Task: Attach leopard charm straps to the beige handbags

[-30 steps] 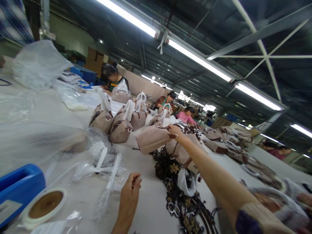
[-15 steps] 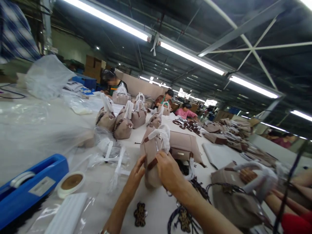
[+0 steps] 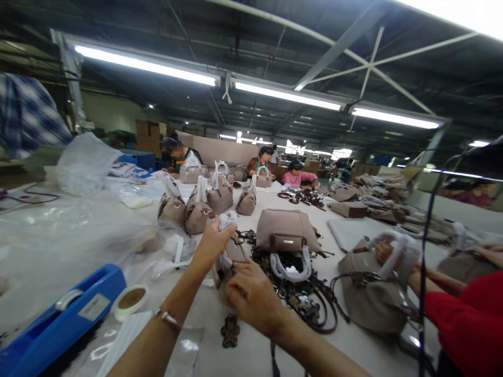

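A taupe handbag (image 3: 237,251) stands tilted in front of me, partly covered by my hands. Its handles (image 3: 228,220) are wrapped in white material, and my left hand (image 3: 215,240) is closed around them. Lower down, my right hand (image 3: 253,296) has its fingers curled against the side of the bag; the fingertips are partly hidden and slightly blurred. Just below the bag lies a leopard-print charm (image 3: 230,331). Another taupe handbag (image 3: 285,226) rests flat to the right, its wrapped handles towards me, over dark straps and charms (image 3: 302,303).
A blue tape dispenser (image 3: 78,314) and a tape roll (image 3: 131,302) sit at left, near clear plastic bags (image 3: 55,225). Several finished handbags (image 3: 198,214) stand behind. At right a co-worker in a red sleeve (image 3: 463,309) handles another bag (image 3: 365,293); a dark cable (image 3: 423,262) hangs there.
The handbag has been turned and tilted. My left hand has gone from its side up to the wrapped handles, while my right hand has dropped lower along the side. The view has swung too.
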{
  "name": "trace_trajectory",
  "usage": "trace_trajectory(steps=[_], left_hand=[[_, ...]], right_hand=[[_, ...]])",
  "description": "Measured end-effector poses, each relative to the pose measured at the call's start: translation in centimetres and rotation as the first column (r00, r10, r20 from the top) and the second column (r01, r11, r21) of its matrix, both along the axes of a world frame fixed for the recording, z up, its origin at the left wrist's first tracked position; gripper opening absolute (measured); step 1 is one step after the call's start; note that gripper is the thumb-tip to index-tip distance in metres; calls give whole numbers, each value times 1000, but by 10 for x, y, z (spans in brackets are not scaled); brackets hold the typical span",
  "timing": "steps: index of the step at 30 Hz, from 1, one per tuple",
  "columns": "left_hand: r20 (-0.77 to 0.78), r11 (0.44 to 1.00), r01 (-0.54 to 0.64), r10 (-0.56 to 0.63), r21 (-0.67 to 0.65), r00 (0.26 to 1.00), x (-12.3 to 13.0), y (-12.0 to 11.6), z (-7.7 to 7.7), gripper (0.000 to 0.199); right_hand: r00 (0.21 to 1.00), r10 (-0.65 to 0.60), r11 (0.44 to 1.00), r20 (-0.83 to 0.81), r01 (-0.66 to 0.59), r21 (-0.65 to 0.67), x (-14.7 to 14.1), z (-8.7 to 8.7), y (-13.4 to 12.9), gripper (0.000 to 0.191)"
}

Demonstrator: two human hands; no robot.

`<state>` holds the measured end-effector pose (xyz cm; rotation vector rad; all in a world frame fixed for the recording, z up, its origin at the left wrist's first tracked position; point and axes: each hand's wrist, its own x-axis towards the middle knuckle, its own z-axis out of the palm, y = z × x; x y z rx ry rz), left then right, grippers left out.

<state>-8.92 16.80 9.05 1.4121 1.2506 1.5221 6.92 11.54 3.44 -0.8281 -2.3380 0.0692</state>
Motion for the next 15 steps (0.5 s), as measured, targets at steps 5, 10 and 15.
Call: trace_trajectory(steps=[5, 10, 15], left_hand=[[-25, 978, 204, -203, 31, 979, 15, 20, 23, 33], [-286, 925, 379, -369, -22, 884, 33, 26, 41, 33], [-334, 895, 440, -438, -73, 835, 34, 27, 48, 30]], right_hand=[[930, -331, 942, -157, 315, -119, 70, 27, 37, 16], [899, -387, 913, -205, 343, -221, 123, 30, 66, 52], [954, -275, 915, -123, 220, -338, 145, 17, 68, 67]])
